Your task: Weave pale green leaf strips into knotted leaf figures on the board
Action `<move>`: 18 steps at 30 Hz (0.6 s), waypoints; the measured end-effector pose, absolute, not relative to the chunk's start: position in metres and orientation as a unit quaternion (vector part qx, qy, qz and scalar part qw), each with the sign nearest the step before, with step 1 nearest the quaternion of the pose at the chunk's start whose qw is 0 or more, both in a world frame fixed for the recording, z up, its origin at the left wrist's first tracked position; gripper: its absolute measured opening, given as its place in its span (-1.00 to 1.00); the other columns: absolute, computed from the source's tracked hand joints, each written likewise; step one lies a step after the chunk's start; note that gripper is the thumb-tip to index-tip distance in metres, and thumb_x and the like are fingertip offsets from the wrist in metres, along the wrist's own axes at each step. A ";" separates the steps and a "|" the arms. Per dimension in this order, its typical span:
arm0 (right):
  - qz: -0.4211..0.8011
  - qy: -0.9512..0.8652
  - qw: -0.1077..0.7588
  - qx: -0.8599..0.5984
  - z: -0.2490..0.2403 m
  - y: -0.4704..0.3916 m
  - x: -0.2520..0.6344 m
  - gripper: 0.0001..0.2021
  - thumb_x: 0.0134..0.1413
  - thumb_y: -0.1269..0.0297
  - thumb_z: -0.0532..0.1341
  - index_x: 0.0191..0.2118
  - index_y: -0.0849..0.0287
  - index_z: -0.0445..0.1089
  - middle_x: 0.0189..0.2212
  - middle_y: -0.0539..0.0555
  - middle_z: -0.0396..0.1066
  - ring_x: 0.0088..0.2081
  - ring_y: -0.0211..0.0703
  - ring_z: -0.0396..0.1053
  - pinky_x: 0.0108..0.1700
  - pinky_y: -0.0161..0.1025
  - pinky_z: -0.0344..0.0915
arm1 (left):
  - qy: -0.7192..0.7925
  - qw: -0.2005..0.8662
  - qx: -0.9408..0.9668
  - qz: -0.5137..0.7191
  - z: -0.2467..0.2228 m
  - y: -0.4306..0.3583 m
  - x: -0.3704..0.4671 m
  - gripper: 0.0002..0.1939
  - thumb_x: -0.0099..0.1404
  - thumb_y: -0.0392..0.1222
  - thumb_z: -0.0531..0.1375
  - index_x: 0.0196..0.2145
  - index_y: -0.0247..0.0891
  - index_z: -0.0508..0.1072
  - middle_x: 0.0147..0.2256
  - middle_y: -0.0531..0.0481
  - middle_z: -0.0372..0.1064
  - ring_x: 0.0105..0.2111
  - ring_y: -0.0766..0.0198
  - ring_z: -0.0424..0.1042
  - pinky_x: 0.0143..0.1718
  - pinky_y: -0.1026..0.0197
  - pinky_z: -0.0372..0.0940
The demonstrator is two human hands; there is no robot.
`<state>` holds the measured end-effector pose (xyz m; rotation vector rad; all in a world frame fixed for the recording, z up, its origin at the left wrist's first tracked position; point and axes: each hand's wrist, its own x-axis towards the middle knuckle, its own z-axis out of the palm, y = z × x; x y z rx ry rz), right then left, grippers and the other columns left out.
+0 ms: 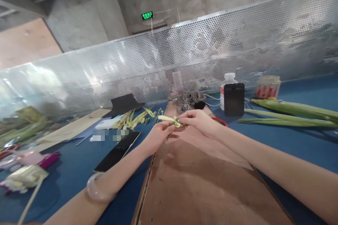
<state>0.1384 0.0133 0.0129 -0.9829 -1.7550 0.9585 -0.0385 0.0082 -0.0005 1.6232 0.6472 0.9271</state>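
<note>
Both hands meet over the far part of a brown wooden board (185, 182). Between them is a small pale green plant piece (176, 124), with a light strip sticking out to the left. My left hand (158, 134) has its fingers closed on the piece from below and the left. From the right, my right hand (194, 119) pinches the same piece with thumb and fingertips. A thin dark green end hangs below the fingers. Just left of the hands lie several loose yellow-green leaf strips (132, 119) on the blue table.
Grey cord (188, 101) is heaped at the board's far end. Right of it are a white bottle (229, 77), an upright black phone (234, 99), a jar (268, 87) and long green leaves (295, 109). Another phone (118, 151) lies left, beside my left forearm. A perforated metal screen (158, 63) stands behind.
</note>
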 end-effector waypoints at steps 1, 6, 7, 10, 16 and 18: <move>0.377 -0.719 0.436 -0.388 0.014 0.012 0.138 -0.81 -0.10 0.23 0.19 -0.35 0.23 0.42 -0.40 0.06 0.44 -0.36 -0.24 0.35 -0.31 -0.31 0.24 | 0.278 0.542 0.686 0.399 -0.001 0.009 -0.039 -0.66 0.14 -0.11 0.15 -0.16 -0.35 0.41 -0.20 -0.19 0.40 -0.16 0.09 0.36 -0.21 0.09 0.29; 0.329 -0.748 0.452 -0.357 0.019 -0.002 0.130 -0.86 -0.07 0.27 0.18 -0.38 0.20 0.40 -0.31 0.06 0.42 -0.34 -0.26 0.35 -0.28 -0.30 0.27 | 0.278 0.468 0.721 0.429 0.001 0.009 -0.040 -0.75 0.07 -0.23 0.21 -0.24 -0.30 0.45 -0.23 -0.06 0.42 -0.22 0.20 0.37 -0.16 0.19 0.25; 0.326 -0.747 0.459 -0.355 0.020 -0.004 0.128 -0.87 -0.06 0.27 0.18 -0.39 0.21 0.40 -0.29 0.06 0.42 -0.34 -0.27 0.35 -0.29 -0.30 0.27 | 0.278 0.455 0.726 0.435 0.002 0.008 -0.040 -0.75 0.05 -0.25 0.22 -0.25 -0.29 0.46 -0.23 -0.03 0.41 -0.22 0.21 0.36 -0.15 0.21 0.23; 0.312 -0.751 0.468 -0.346 0.022 -0.007 0.126 -0.89 -0.06 0.29 0.18 -0.41 0.20 0.39 -0.28 0.06 0.41 -0.33 -0.27 0.36 -0.28 -0.30 0.28 | 0.277 0.446 0.726 0.443 0.005 0.007 -0.039 -0.72 0.02 -0.27 0.23 -0.24 -0.27 0.45 -0.23 0.00 0.41 -0.22 0.22 0.36 -0.14 0.21 0.23; 0.269 -0.772 0.475 -0.326 0.024 -0.005 0.127 -0.93 -0.06 0.34 0.18 -0.42 0.19 0.39 -0.30 0.04 0.39 -0.32 -0.28 0.34 -0.28 -0.30 0.28 | 0.274 0.465 0.712 0.450 0.004 0.007 -0.039 -0.69 0.05 -0.21 0.22 -0.20 -0.29 0.43 -0.20 -0.05 0.40 -0.27 0.24 0.38 -0.22 0.18 0.31; 0.245 -0.782 0.479 -0.315 0.025 -0.005 0.127 -0.94 -0.08 0.40 0.17 -0.42 0.19 0.38 -0.30 0.04 0.37 -0.33 -0.29 0.33 -0.30 -0.32 0.27 | 0.291 0.457 0.705 0.458 0.003 0.007 -0.039 -0.70 0.06 -0.18 0.22 -0.21 -0.29 0.44 -0.19 -0.05 0.40 -0.30 0.26 0.39 -0.21 0.19 0.31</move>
